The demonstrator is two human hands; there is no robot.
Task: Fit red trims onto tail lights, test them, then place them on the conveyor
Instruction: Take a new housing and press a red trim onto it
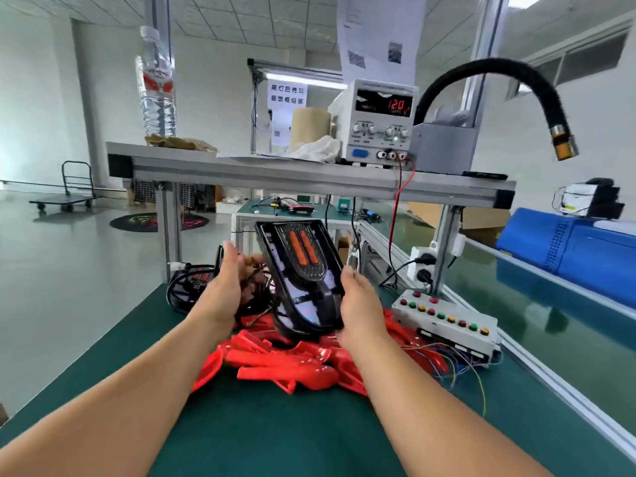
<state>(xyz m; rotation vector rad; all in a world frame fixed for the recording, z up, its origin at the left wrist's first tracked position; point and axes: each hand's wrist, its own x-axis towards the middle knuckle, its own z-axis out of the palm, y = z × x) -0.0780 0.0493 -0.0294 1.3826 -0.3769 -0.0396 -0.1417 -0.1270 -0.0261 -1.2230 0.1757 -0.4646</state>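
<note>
Bench mat [309,435]: green, matte, flat; nearest the person.
Red trims [282,359]: loose heap on the mat. Glossy moulded plastic, thin curved strips. Lies directly under the lamp, between both wrists.
R hand [358,304]: grips the lamp's R edge, thumb on the front rim. Other fingers go behind the lamp, mostly hidden.
L hand [225,284]: just beside the lamp's L edge, palm toward it, thumb up. Fingertips blurred among dark cables; whether it holds anything, cannot tell.
Tail light [303,277]: held off the mat between the hands, tilted. Long axis runs near-low to far-high, rounded end toward the person. Glossy black housing w/ two lit orange bars in a shield-shaped lens.
Key relation: trims sit below the fingers and nearer the person. L hand judged the one free to reach down.
Button box [444,318]: grey, w/ a row of coloured buttons and thin wires; R of the lamp.
Conveyor [516,321]: glossy green belt beyond the alu rail, far R; R hand nearer.
Power supply [378,122]: on the shelf, display reads 120.
</note>
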